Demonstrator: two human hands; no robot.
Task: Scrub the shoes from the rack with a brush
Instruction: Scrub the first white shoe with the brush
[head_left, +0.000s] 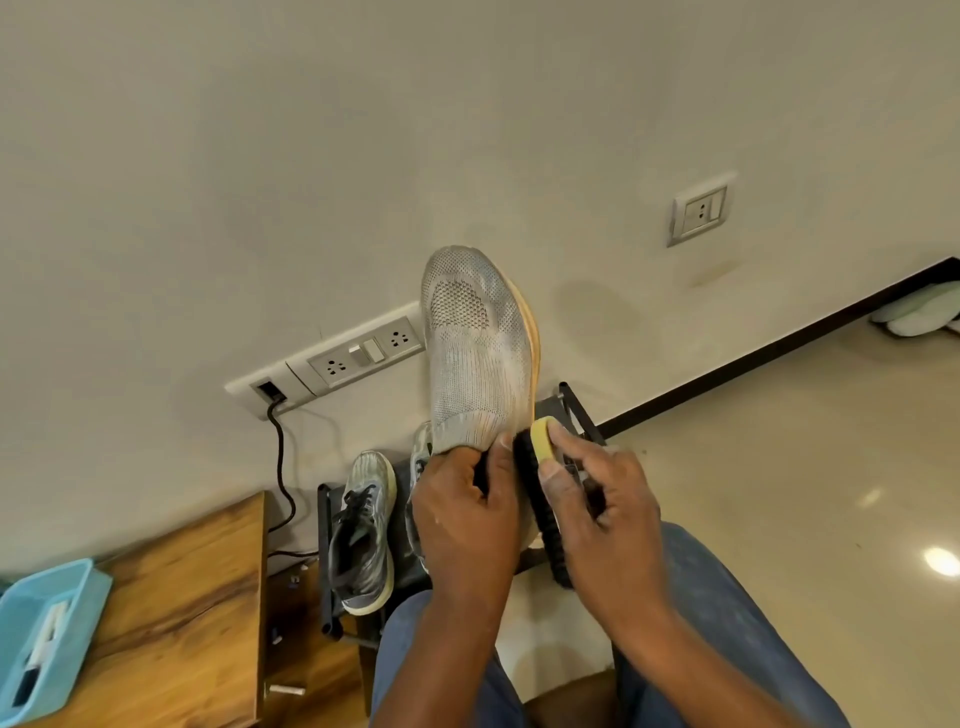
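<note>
The grey knit shoe (475, 348) is held in the air with its long axis running up the frame, toe toward the wall, its collar gripped by the left hand (462, 525). The right hand (605, 512) clasps the brush (540, 499), its black bristles against the shoe's orange-soled right side, just beside the left-hand grip.

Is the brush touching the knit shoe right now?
Touching. The head view shows the brush bristles pressed against the knit shoe side, near the heel.
</note>
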